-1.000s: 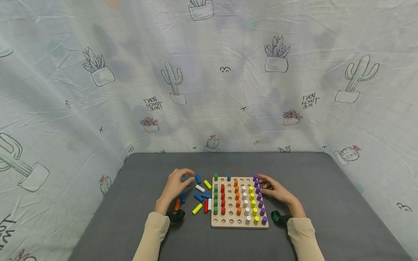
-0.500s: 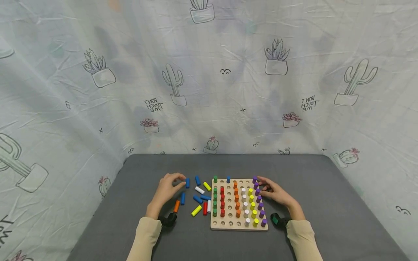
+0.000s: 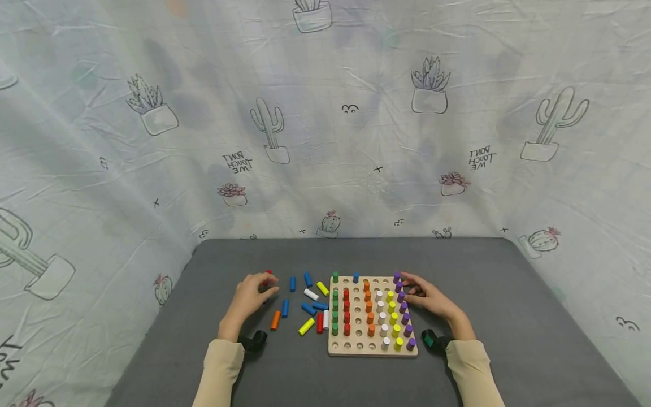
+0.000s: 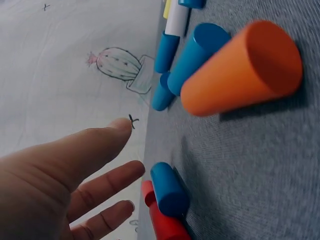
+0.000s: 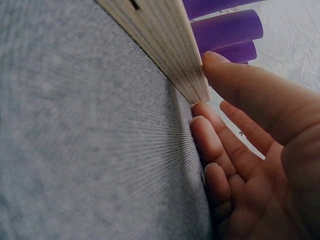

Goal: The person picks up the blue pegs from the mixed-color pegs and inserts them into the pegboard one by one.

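Pale cloth [image 3: 325,141] printed with line-drawn potted cacti hangs behind and on both sides of a dark grey table [image 3: 305,376] with a woven-looking surface. On it lies a squarish, light wooden pegboard [image 3: 373,354], its round holes partly filled with upright cylindrical pegs: five green pegs [image 3: 335,317] in the leftmost column, four red pegs [image 3: 347,317] next, a single blue peg [image 3: 356,279] at the far end of the third, then five orange pegs [image 3: 370,317], five white pegs [image 3: 382,317], five yellow pegs [image 3: 394,318] and seven purple pegs [image 3: 406,319] down the right edge. Left of the board, loose pegs [image 3: 307,327] lie scattered on their sides, blue, yellow, white, red and orange. Further left is the left hand [image 3: 246,294], thumb and fingers spread apart, near a loose blue peg [image 4: 170,189] and loose red pegs [image 4: 170,225]; whether any fingertip touches them cannot be told. The right hand [image 3: 432,297] rests at the board's right edge, thumb against the wood, other fingers loosely bent low by the tabletop. Beige sleeves [image 3: 218,370] cover both forearms
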{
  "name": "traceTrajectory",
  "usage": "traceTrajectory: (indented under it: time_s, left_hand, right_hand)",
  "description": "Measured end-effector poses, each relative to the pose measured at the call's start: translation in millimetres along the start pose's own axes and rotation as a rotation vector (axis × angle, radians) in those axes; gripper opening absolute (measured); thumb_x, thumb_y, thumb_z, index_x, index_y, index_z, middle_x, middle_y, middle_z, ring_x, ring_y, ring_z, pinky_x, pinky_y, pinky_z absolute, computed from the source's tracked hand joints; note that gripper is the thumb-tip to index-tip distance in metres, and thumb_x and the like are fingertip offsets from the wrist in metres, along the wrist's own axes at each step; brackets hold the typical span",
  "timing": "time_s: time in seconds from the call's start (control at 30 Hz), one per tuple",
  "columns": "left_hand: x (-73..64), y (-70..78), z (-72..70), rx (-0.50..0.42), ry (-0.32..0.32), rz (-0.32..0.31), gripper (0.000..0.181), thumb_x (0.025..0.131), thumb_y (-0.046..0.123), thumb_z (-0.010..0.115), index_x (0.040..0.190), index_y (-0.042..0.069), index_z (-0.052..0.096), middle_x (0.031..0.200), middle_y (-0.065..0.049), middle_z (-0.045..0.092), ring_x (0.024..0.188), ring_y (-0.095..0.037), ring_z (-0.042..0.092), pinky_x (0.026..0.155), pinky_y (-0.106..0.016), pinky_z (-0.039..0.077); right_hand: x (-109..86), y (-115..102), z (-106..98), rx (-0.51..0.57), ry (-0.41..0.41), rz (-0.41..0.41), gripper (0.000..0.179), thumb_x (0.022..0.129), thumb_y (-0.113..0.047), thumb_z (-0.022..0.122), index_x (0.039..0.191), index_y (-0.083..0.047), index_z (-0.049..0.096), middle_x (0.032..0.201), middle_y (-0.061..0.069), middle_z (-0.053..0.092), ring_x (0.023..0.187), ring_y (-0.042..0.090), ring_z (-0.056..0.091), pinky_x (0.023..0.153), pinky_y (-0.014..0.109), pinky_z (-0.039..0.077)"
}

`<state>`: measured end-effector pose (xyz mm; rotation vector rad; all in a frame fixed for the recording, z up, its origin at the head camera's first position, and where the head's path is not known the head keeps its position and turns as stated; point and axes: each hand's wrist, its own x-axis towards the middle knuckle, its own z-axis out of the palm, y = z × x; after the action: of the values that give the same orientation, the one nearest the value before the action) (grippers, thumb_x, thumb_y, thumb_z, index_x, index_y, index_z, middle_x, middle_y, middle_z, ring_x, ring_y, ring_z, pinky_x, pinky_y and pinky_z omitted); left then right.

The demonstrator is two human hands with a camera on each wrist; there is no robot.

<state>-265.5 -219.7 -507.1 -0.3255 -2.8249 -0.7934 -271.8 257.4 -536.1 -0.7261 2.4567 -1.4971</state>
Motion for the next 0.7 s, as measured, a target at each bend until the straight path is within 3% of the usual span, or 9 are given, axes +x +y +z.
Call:
traceTrajectory:
  time_s: [0.2,0.47,0.7]
  left_hand:
    - [-2.9,-3.9,0.6,0.033,-0.005,-0.015,0.022,0.08,0.025,0.073,0.1,0.016,0.07,0.093,-0.001,0.066,0.079,-0.02,0.053,0.076,-0.046,0.039]
    - [-5.4,-6.7,-1.0,0.08,0.001,-0.029,0.025,0.079,0.027,0.074,0.1,0.017,0.068,0.092,-0.003,0.064,0.085,-0.025,0.054,0.077,-0.049,0.041]
    - [-3.8,-7.9,-2.7,0.114,-0.004,-0.022,0.023,0.076,0.027,0.076,0.096,0.016,0.069,0.082,-0.001,0.062,0.075,-0.018,0.052,0.065,-0.041,0.043]
  right_hand:
    - [0.9,-0.6,-0.3,0.003,-0.001,0.005,0.058,0.092,-0.01,0.057,0.141,0.004,0.03,0.127,0.029,0.045,0.09,0.009,0.049,0.074,0.024,0.042]
    - [2.3,0.5,0.2,-0.003,-0.003,-0.005,0.058,0.091,-0.01,0.057,0.141,0.005,0.03,0.126,0.029,0.046,0.089,0.007,0.049,0.074,0.023,0.043]
    - [2.8,1.7,0.1,0.006,0.002,0.007,0.058,0.091,-0.009,0.058,0.14,0.005,0.03,0.126,0.029,0.046,0.089,0.007,0.049,0.073,0.023,0.043]
